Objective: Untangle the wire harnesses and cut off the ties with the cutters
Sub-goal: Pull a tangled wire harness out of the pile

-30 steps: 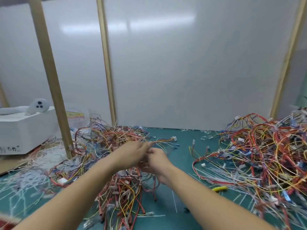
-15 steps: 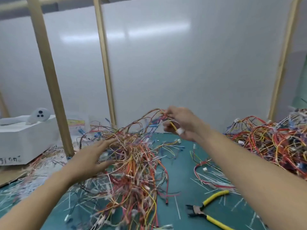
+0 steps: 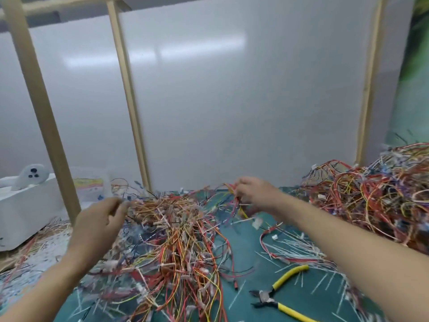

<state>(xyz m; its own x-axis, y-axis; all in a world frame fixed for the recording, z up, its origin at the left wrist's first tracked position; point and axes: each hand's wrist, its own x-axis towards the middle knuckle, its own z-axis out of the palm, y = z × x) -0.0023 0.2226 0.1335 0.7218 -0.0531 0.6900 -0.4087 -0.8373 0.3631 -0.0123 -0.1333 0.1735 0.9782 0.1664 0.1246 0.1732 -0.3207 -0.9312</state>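
Note:
A tangled pile of red, orange and yellow wire harnesses [image 3: 176, 231] covers the middle of the green mat [image 3: 246, 259]. My right hand [image 3: 253, 194] grips a thin bundle of wires lifted at the pile's far right edge, a white connector dangling below it. My left hand [image 3: 102, 219] hovers over the pile's left side and pinches thin strands between thumb and fingers; motion blur hides the detail. The yellow-handled cutters [image 3: 278, 296] lie on the mat under my right forearm, held by neither hand.
A second, larger heap of harnesses [image 3: 371, 201] fills the right side. Cut white ties [image 3: 299, 247] litter the mat. A white box [image 3: 25, 210] with a plush seal stands at the left, behind wooden posts [image 3: 44, 117]. A white wall panel closes the back.
My right hand has come down and slightly right with its wires. My left hand has risen and closed on strands at the pile's left. The pile has sunk lower.

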